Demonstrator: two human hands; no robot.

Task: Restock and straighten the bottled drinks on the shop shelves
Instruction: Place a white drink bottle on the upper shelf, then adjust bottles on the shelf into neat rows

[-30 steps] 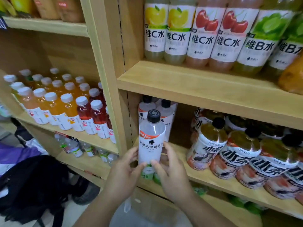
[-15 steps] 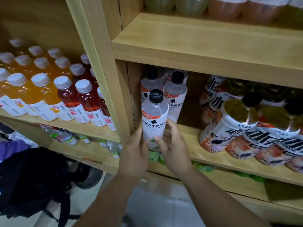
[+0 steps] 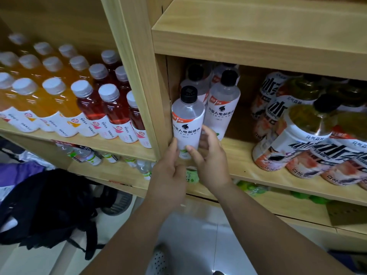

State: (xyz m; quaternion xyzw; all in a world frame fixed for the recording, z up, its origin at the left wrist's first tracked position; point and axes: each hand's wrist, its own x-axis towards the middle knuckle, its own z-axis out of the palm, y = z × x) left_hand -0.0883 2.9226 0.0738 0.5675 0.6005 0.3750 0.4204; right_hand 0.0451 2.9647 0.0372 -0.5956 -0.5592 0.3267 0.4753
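A clear bottle with a white label and black cap (image 3: pixel 187 120) stands upright at the front left corner of the wooden shelf (image 3: pixel 244 167), right beside the upright post. My left hand (image 3: pixel 170 171) holds its lower left side and my right hand (image 3: pixel 210 161) wraps its lower right side. Behind it stand two more bottles of the same drink (image 3: pixel 223 104), one of them mostly hidden.
Large black-capped tea bottles (image 3: pixel 301 139) crowd the shelf's right part. Left of the post (image 3: pixel 143 80), orange and red drinks with white caps (image 3: pixel 89 104) stand in rows. A black backpack (image 3: pixel 49 205) lies on the floor; small bottles fill the lower shelves.
The bottle has gone from hanging in front of the shelf to standing at its front left corner, with both hands still on it. My view dropped and came closer.
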